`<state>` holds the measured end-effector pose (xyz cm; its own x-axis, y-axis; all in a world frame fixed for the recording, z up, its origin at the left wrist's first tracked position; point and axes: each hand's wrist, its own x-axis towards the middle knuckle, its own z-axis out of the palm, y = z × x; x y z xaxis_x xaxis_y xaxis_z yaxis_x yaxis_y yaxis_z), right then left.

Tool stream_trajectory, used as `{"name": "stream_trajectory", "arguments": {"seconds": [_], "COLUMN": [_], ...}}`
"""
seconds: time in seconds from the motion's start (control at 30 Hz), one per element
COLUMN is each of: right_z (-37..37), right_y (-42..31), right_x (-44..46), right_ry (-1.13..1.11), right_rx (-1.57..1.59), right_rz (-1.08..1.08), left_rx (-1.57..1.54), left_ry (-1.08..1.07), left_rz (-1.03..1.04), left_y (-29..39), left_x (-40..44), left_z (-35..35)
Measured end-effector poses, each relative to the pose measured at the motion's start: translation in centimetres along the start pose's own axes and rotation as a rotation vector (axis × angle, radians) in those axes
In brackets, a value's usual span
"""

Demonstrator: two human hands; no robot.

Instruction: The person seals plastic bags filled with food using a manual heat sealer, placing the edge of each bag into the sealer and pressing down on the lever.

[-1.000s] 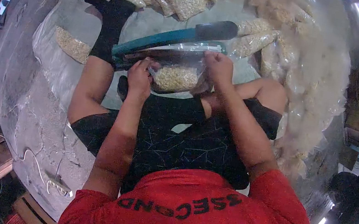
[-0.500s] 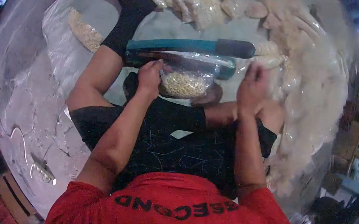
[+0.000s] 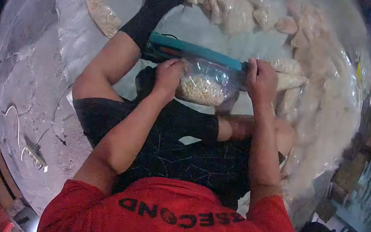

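Note:
A clear plastic bag (image 3: 204, 88) part filled with pale, small pieces hangs on my side of a teal hand-lever bag sealer (image 3: 190, 48). My left hand (image 3: 169, 78) is closed on the upper left edge of the bag. Around the dark handle at the right end of the sealer's lever, my right hand (image 3: 262, 82) is wrapped, covering most of the handle. The lever lies low along the sealer's base, with the bag's top edge at it. Whether the bag's mouth lies fully between lever and base I cannot tell.
Filled clear bags (image 3: 239, 13) are heaped along the far side and the right. One filled bag (image 3: 102, 11) lies left of my outstretched leg (image 3: 155, 10). Pale sheeting (image 3: 73, 17) covers the floor. A white cable (image 3: 18, 127) lies at lower left.
My right hand has closed on the sealer's handle, and the lever has come down from its raised position. My left hand still holds the bag. The whole view has shifted slightly.

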<state>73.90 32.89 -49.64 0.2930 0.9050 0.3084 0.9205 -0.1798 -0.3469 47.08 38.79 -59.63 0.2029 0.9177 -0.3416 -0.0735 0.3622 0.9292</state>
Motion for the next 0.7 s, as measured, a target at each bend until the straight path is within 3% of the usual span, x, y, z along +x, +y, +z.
{"name": "stream_trajectory", "arguments": {"seconds": [0.07,0.13,0.2,0.27,0.37,0.7], "right_z": [0.9,1.6,1.8,2.1,3.1,3.9], "right_y": [0.4,0.1,0.2,0.7,1.4,2.2], "right_x": [-0.1,-0.2,-0.2,-0.1,-0.5,-0.6], "right_ry": [-0.022,0.146,0.141,0.138,0.133,0.168], "right_rx": [-0.019,0.041,0.042,0.04,0.015,0.015], "right_rz": [0.01,-0.038,-0.044,-0.055,-0.009,-0.023], "left_rx": [-0.2,-0.102,-0.01,-0.096,-0.219,-0.186], "left_ry": [0.023,0.013,0.004,0.075,0.058,0.124], "left_rz": [-0.132,-0.078,-0.033,-0.2,-0.195,-0.225], "left_y": [2.1,1.8,1.3,2.2,1.9,1.8], "left_x": [-0.7,-0.5,-0.5,-0.8,-0.6,-0.5], "left_z": [0.8,0.5,0.4,0.8,1.0,0.9]}}
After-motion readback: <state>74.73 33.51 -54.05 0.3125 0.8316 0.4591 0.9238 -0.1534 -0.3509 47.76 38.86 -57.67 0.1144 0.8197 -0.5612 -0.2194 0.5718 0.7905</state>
